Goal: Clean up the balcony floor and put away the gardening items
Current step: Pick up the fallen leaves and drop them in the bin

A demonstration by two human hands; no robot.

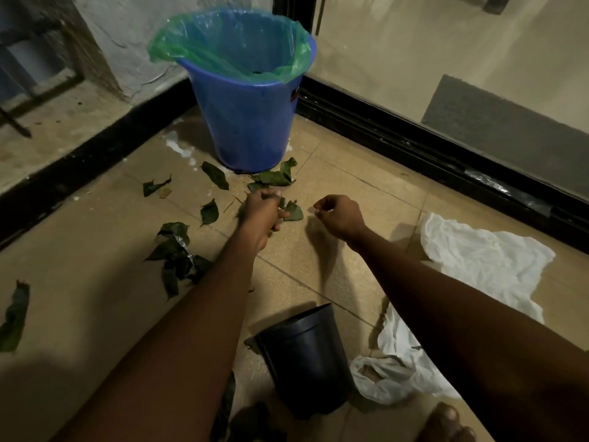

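We are at the gathering step: loose leaves lie scattered over the floor, and our left hand is down among them, its fingers curled round a small bunch, with green showing below the knuckles and one leaf sticking out just beside the fingertips. Our right hand hovers near it, to the right. Its fingers are bent in toward the thumb, but we cannot tell whether they pinch anything. More leaves sit just beyond the left fingertips, against the foot of the bucket, and others trail off to the left of that hand and back along the forearm. The bucket stands well ahead of both sets of fingers, its liner open at the top. We judge the task to be early, since most leaves are not yet picked up. Next, the left hand should lift its bunch over the rim and let go inside the liner, keeping the fingers closed until then so nothing drops. The pot and the bag, behind both hands, remain to be put away.
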